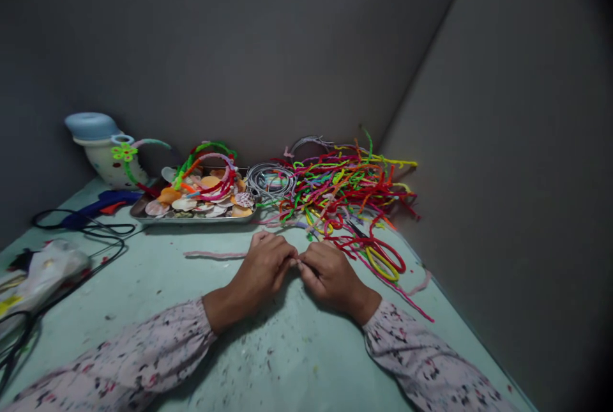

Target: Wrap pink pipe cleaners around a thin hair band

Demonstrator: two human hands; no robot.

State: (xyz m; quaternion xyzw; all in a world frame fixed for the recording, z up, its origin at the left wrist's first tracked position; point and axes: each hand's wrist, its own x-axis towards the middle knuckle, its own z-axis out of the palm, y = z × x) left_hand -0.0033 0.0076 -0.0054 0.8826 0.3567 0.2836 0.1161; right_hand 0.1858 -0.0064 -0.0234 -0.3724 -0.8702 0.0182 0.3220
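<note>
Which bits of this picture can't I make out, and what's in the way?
All in the head view:
- Whatever lies between the fingers of the left hand and right hand: hidden by the hands themselves.
- The right end of the pink fuzzy strip: behind the left hand.
- The tray's floor: mostly covered by shells.

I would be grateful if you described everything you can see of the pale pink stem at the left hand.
The pale pink stem is thin and looks fuzzy, like a pipe cleaner. Its visible stretch runs nearly straight out to the left from the left hand, which seems to hold it, above or on the pale green table. The rest is hidden by that hand, so its other end, and any contact with the right hand, cannot be made out.
</note>
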